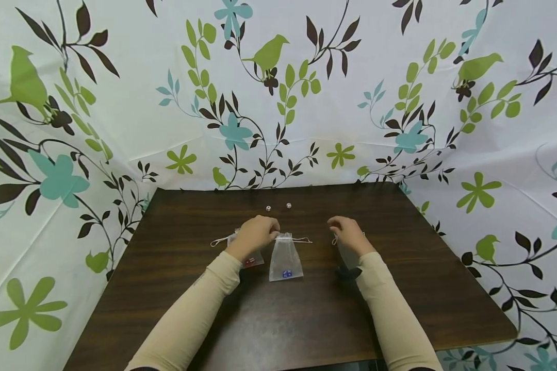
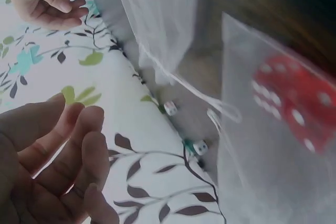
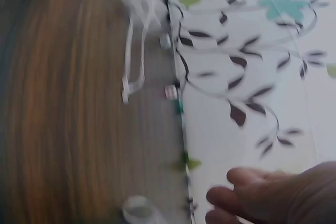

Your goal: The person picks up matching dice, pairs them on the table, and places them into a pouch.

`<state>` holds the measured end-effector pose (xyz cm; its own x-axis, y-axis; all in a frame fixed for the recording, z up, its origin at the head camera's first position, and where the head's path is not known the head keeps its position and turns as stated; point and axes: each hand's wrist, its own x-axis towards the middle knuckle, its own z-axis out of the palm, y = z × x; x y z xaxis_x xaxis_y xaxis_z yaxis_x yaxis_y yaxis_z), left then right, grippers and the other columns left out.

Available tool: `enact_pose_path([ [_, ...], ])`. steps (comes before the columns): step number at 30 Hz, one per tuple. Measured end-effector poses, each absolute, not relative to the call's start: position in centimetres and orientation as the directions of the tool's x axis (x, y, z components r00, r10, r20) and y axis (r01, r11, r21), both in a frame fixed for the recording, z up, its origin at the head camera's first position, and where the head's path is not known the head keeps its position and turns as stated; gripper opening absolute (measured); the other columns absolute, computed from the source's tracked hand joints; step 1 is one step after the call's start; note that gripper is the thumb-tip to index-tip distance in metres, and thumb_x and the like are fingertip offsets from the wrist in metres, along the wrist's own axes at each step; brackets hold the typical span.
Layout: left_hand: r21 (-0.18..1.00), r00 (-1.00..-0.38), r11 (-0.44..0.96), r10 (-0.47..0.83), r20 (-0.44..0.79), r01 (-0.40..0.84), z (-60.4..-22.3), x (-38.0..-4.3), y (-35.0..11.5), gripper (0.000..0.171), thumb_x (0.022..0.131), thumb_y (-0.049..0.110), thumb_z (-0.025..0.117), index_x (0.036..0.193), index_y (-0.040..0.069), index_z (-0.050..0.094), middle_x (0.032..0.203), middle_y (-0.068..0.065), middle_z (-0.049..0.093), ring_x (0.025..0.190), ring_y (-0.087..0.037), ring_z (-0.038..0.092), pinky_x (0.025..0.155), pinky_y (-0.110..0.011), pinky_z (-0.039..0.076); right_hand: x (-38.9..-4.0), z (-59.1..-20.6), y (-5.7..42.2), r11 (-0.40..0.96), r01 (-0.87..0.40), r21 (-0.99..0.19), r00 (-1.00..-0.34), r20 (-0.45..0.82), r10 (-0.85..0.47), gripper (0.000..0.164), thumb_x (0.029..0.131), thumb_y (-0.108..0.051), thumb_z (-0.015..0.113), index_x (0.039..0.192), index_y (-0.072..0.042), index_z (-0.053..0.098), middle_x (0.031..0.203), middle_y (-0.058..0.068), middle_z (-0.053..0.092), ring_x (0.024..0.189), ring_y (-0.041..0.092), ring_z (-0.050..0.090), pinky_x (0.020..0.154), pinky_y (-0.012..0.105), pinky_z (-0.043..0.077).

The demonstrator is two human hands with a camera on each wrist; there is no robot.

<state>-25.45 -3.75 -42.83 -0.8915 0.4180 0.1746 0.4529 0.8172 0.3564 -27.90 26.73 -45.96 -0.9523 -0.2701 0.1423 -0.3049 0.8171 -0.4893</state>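
Note:
My left hand [image 1: 255,234] is above a sheer white drawstring bag [image 1: 259,257] with red dice [image 2: 294,95] in its bottom. In the left wrist view its fingers bend loosely around nothing. Beside it lies a second drawstring bag [image 1: 285,255], blue dice [image 1: 287,273] in its lower end and its cord pulled out sideways. Over on the right, my right hand [image 1: 349,234] hovers above a third bag [image 1: 348,256], mostly hidden by the hand and forearm. Its fingers [image 3: 226,198] hang relaxed, holding nothing.
Two small white dice, one die [image 1: 268,208] left of the other die [image 1: 289,205], lie beyond the bags on the dark wooden table [image 1: 190,309]. A white cloth [image 1: 144,103] printed with leaves and birds hangs behind and at both sides.

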Motion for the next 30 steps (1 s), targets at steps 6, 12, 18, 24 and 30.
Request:
enact_pose_path([
  [6, 0.357, -0.872, 0.799, 0.475, 0.118, 0.483, -43.3, -25.4, -1.2, 0.007, 0.096, 0.021, 0.071, 0.098, 0.016, 0.076, 0.085, 0.004, 0.071, 0.065, -0.009, 0.058, 0.059, -0.03, 0.049, -27.6, -45.9, 30.8, 0.869, -0.161, -0.468, -0.987, 0.063, -0.149, 0.024, 0.102, -0.005, 0.058, 0.119, 0.012, 0.061, 0.115, 0.029, 0.064, 0.103, 0.042, 0.062, 0.086, 0.054, 0.05],
  [12, 0.391, -0.83, 0.751, 0.554, 0.067, 0.532, -43.9, -25.5, 1.8, 0.012, 0.099, 0.023, 0.068, 0.101, 0.016, 0.078, 0.093, 0.004, 0.074, 0.066, -0.006, 0.057, 0.059, -0.026, 0.047, -26.2, -46.0, 33.7, 0.909, 0.061, -0.412, -0.99, -0.14, 0.003, 0.024, 0.098, -0.013, 0.067, 0.091, 0.009, 0.065, 0.085, 0.017, 0.064, 0.072, 0.026, 0.057, 0.066, 0.042, 0.05],
  [18, 0.428, -0.829, 0.747, 0.56, 0.008, 0.509, -43.9, -25.1, 3.0, 0.015, 0.099, 0.024, 0.068, 0.105, 0.015, 0.079, 0.1, 0.004, 0.075, 0.068, -0.005, 0.059, 0.06, -0.026, 0.048, -26.0, -46.6, 33.8, 0.89, 0.136, -0.435, -0.973, -0.228, 0.037, 0.028, 0.093, -0.012, 0.074, 0.109, 0.011, 0.067, 0.109, 0.029, 0.067, 0.089, 0.036, 0.067, 0.078, 0.05, 0.054],
  [24, 0.425, -0.846, 0.767, 0.534, -0.006, 0.481, -44.3, -25.4, 3.3, 0.015, 0.099, 0.023, 0.067, 0.102, 0.014, 0.079, 0.094, 0.002, 0.075, 0.065, -0.007, 0.058, 0.061, -0.028, 0.048, -26.9, -47.3, 32.9, 0.842, 0.021, -0.539, -0.983, -0.166, -0.082, 0.015, 0.093, -0.009, 0.073, 0.09, 0.005, 0.069, 0.091, 0.018, 0.065, 0.078, 0.027, 0.059, 0.071, 0.041, 0.051],
  [30, 0.467, -0.89, 0.792, 0.456, -0.025, 0.393, -45.4, -26.0, 4.0, 0.023, 0.101, 0.032, 0.065, 0.095, 0.015, 0.079, 0.088, 0.003, 0.072, 0.071, -0.012, 0.06, 0.075, -0.039, 0.05, -26.7, -47.7, 31.1, 0.732, -0.043, -0.68, -0.974, -0.134, -0.182, 0.01, 0.1, -0.005, 0.062, 0.099, 0.004, 0.067, 0.092, 0.011, 0.062, 0.082, 0.023, 0.054, 0.073, 0.037, 0.048],
])
